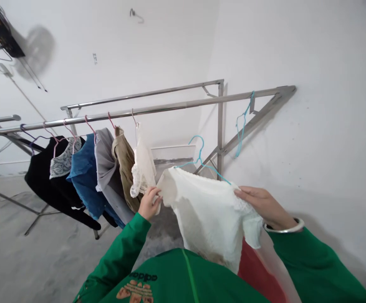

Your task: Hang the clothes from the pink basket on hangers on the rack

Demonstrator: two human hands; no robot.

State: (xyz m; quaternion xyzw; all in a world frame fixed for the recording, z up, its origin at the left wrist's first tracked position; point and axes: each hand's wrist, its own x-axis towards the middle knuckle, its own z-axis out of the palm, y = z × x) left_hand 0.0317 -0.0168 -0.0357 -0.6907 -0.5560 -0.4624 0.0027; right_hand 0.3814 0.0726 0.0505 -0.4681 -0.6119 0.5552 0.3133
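Observation:
A white short-sleeved top [208, 210] hangs spread out in front of my body, with a light-blue hanger [199, 158] inside its neckline. The hanger's hook points up and is free of the rail. My left hand [150, 203] is closed in a pinch on the edge of the top's left-side sleeve. At the other shoulder, my right hand [263, 205] grips the fabric beside the hanger's end, thumb and fingers pressed together. The lower part of the top falls towards my green jacket, and a red patch of cloth shows behind it.
A metal drying rack [170, 108] spans the view. On its rail hang a cream lace garment [143, 158], a khaki garment [124, 164], a grey one [107, 155], a blue shirt [86, 176] and dark tops. A spare blue hanger [241, 130] hangs at the right, near the wall.

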